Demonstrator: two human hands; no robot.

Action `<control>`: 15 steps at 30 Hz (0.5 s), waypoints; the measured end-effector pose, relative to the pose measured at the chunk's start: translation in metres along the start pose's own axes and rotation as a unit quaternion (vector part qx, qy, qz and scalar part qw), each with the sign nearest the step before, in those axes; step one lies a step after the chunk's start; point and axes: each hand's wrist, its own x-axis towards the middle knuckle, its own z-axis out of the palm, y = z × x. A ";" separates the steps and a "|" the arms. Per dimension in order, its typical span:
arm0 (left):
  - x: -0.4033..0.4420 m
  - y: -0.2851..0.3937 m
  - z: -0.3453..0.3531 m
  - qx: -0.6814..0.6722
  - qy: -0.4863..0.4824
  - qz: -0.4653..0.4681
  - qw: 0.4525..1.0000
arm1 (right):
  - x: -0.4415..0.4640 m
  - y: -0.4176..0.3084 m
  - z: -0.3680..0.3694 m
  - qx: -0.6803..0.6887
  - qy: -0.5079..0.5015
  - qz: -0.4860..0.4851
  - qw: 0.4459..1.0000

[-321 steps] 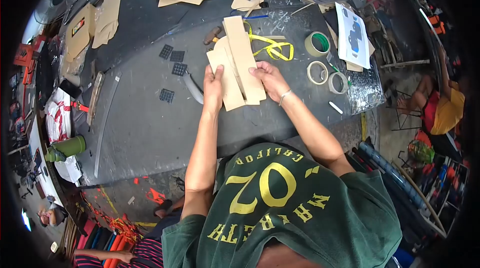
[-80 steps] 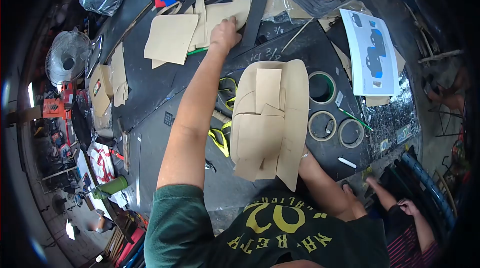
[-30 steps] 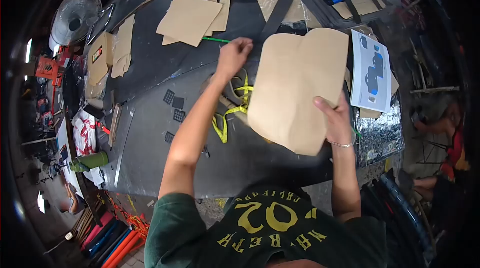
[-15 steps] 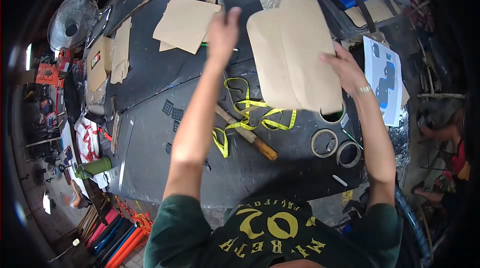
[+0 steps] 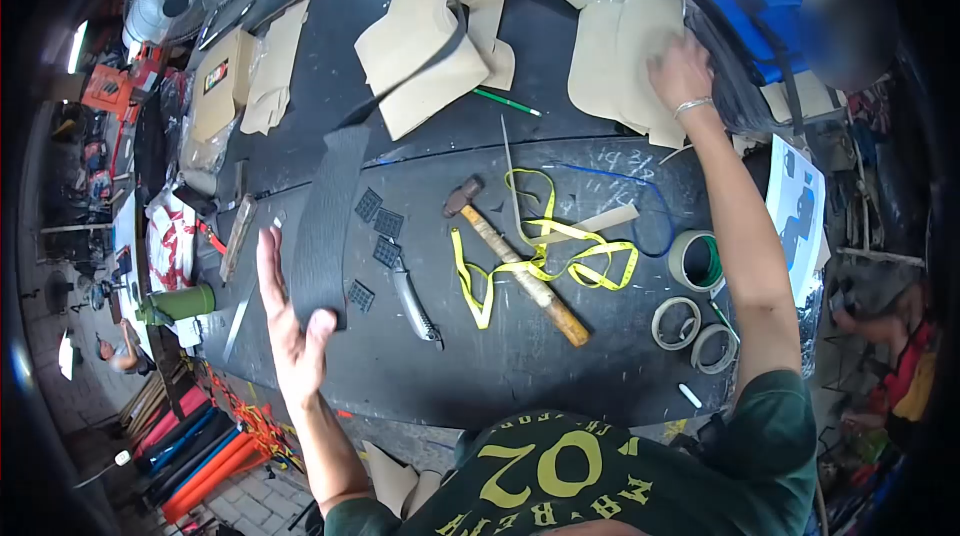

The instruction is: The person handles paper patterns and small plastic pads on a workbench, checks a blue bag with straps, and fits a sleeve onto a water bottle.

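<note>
My left hand (image 5: 295,341) is raised at the left with fingers stretched and thumb apart. A wide dark strip (image 5: 332,216) hangs slanted beside it, its lower end between thumb and fingers without a visible grip. At the upper right, my right hand (image 5: 683,74) is over stacked tan sheets (image 5: 610,61), fingers apart and slightly blurred. More tan pieces (image 5: 415,56) lie at the top middle, partly behind the strip's dark tail. A hammer (image 5: 528,281) rests beside a yellow measuring tape (image 5: 605,261). Left of it are a curved-handled tool (image 5: 412,306) and black grid pieces (image 5: 387,224).
Tape rolls (image 5: 695,261) and a white marker (image 5: 690,396) are at the right of the dark table (image 5: 480,376). A printed sheet (image 5: 795,206) lies beyond them. Blue bags (image 5: 750,21) occupy the top right; a green bottle (image 5: 180,303) is at the left.
The tan stack has gone down onto the table at the upper right, with my right hand over it. My left hand has moved down and left; the dark strip now hangs beside it.
</note>
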 end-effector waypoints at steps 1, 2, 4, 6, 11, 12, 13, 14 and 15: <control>-0.011 0.000 -0.005 -0.016 -0.013 -0.004 1.000 | -0.006 -0.024 -0.017 -0.036 0.022 -0.084 0.996; -0.020 0.002 -0.009 -0.031 -0.026 -0.008 0.999 | -0.010 -0.055 -0.028 0.051 0.040 -0.161 0.985; -0.029 0.012 -0.009 -0.086 -0.043 -0.017 0.995 | -0.024 -0.128 -0.046 0.215 0.005 -0.262 0.941; -0.036 0.023 -0.010 -0.166 -0.028 -0.003 0.986 | -0.035 -0.184 -0.050 0.277 -0.114 -0.344 0.890; -0.060 -0.012 -0.033 -0.266 0.124 -0.101 0.951 | -0.067 -0.251 -0.013 0.371 -0.075 -0.414 0.828; -0.064 -0.025 -0.029 -0.239 0.158 -0.185 0.940 | -0.087 -0.266 -0.061 0.426 -0.030 -0.457 0.781; -0.065 -0.034 -0.013 -0.206 0.168 -0.276 0.924 | -0.113 -0.284 -0.100 0.508 -0.055 -0.455 0.729; -0.078 -0.056 0.011 -0.324 0.226 -0.324 0.859 | -0.132 -0.296 -0.128 0.477 -0.041 -0.539 0.693; -0.087 -0.070 0.035 -0.436 0.280 -0.362 0.775 | -0.158 -0.306 -0.139 0.487 -0.032 -0.596 0.638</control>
